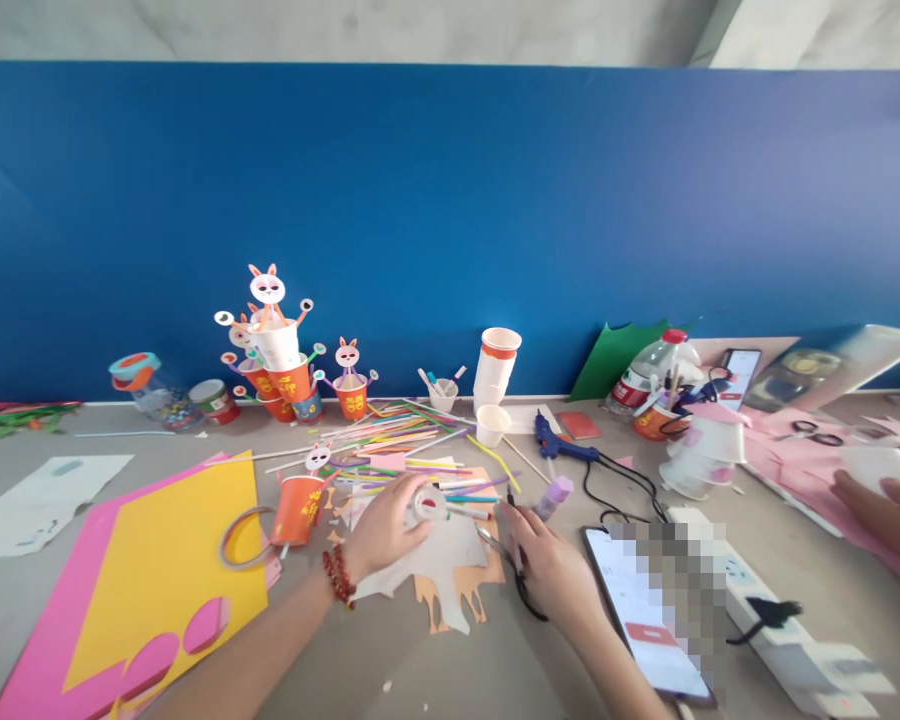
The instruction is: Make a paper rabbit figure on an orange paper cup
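Observation:
My left hand (pixel 390 525), with a red bead bracelet at the wrist, is closed on a small round white piece with a red middle (pixel 427 503); its exact kind is unclear. My right hand (pixel 551 560) is closed around a pair of scissors (pixel 495 541), whose blades point left and whose black handle shows below the hand. Under and between the hands lie cut white paper (pixel 457 545) and orange paper scraps (pixel 469 590). A marker (pixel 469 511) lies just right of my left hand. A purple glue stick (pixel 555 496) stands beyond my right hand.
Left are yellow paper (pixel 172 560), a tape roll (pixel 229 540) and an orange rabbit cup (pixel 298 510). Colourful sticks (pixel 390 440), stacked paper cups (pixel 496 370) and a blue glue gun (pixel 559 440) stand behind. Right are a phone (pixel 637 610), a power strip (pixel 765 620) and another person's hand (pixel 885 515).

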The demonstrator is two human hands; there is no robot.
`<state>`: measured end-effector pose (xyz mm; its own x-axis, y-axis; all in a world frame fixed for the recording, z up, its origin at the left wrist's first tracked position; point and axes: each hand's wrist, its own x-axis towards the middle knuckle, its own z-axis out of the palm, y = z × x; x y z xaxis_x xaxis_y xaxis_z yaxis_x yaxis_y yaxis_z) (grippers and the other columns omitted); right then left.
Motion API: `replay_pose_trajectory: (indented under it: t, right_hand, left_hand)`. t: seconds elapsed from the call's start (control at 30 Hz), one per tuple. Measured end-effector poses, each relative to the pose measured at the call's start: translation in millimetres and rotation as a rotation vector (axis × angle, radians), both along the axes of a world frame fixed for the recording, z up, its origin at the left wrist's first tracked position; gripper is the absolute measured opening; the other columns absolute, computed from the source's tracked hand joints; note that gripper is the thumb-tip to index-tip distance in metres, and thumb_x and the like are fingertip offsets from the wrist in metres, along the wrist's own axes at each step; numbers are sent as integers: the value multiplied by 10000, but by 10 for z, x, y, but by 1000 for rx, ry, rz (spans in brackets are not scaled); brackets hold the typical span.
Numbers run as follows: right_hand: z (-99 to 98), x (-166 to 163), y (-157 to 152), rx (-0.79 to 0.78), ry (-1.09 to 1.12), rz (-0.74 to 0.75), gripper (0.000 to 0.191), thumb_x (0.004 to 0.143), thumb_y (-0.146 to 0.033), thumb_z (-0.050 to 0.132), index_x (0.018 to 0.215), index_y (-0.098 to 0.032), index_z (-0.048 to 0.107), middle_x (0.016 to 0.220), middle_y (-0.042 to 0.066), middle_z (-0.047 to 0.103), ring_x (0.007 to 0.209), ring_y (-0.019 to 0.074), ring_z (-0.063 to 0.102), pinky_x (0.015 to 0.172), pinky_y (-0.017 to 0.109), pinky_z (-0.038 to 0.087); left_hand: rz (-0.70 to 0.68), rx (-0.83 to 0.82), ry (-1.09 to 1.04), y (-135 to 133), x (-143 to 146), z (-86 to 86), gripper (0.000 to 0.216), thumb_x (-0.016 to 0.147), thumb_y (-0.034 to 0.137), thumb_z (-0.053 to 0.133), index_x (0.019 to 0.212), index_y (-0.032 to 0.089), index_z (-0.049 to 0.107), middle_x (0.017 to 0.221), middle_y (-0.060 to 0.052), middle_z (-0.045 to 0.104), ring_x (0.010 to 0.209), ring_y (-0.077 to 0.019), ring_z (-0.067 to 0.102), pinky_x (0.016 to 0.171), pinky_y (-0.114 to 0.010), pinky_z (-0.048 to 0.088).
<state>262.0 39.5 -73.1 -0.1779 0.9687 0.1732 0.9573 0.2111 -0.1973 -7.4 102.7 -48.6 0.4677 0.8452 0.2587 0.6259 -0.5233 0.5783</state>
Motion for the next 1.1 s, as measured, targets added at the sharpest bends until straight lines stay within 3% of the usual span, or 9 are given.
replay_pose_trajectory:
  t: [0.13,0.27,0.4,0.5,0.63,0.73,0.87,0.97,1.1]
  right_hand:
    - [15,-69,-48,29,34,-44,632,789,-2,417,1370,-241,492,1272,89,635,944,221,695,649,261,533]
    - [8,-83,-122,86,69,-48,436,928,-148,386,1333,-238,518,1195,95,675,884,232,717,632,282,545]
    - [-22,-32,-219,160,143,-21,369,978,-225,338,1273,-225,560,1125,112,701,874,243,724,670,311,568]
    - [-34,8,-272,172,191,0,361,983,-234,329,1255,-214,566,1114,121,695,878,242,719,698,323,577]
    - [-65,28,-262,178,224,1,348,977,-227,335,1217,-196,586,1072,127,700,890,248,714,726,335,579]
    - [-83,24,-213,188,222,-13,364,958,-241,382,1282,-208,546,1145,127,685,978,261,697,788,361,577]
    - [-34,18,-161,174,169,21,561,894,-377,538,1420,-217,424,1266,133,630,1118,297,631,861,402,558]
    - [9,9,-130,139,107,36,621,872,-438,566,1429,-206,419,1265,139,629,1146,318,601,882,418,541]
    - [-7,-37,-51,76,16,-56,469,902,-193,461,1370,-192,495,1226,132,646,1096,289,618,847,376,532]
  left_hand:
    - [56,40,54,478,258,68,453,816,315,653,1231,179,532,1270,-110,610,1213,-266,526,1047,-424,423]
    - [78,21,112,911,677,-35,393,833,377,659,1146,148,600,1067,-124,679,1097,-309,580,937,-472,485]
    - [39,11,152,1070,993,-194,345,904,352,601,1180,145,581,1161,-102,622,1034,-244,611,876,-454,525]
    - [13,23,134,1054,1045,-256,355,906,313,602,1221,156,559,1239,-109,584,1072,-238,603,900,-449,523]
    - [-11,59,66,934,853,-224,445,830,202,637,1262,161,535,1310,-136,559,1236,-265,522,1042,-441,447]
    - [-8,88,7,784,559,-146,401,854,223,594,1250,189,544,1308,-102,577,1272,-243,500,1095,-433,403]
    - [40,103,-60,508,85,-52,283,899,267,540,1172,212,590,1236,-75,630,1203,-221,562,1060,-418,441]
    - [69,94,-89,260,-226,-16,237,918,289,515,1125,231,616,1201,-60,651,1172,-214,584,1026,-399,471]
    - [73,32,-102,-53,-476,-10,220,917,284,512,1096,251,635,1179,-46,667,1143,-217,600,1016,-403,479]
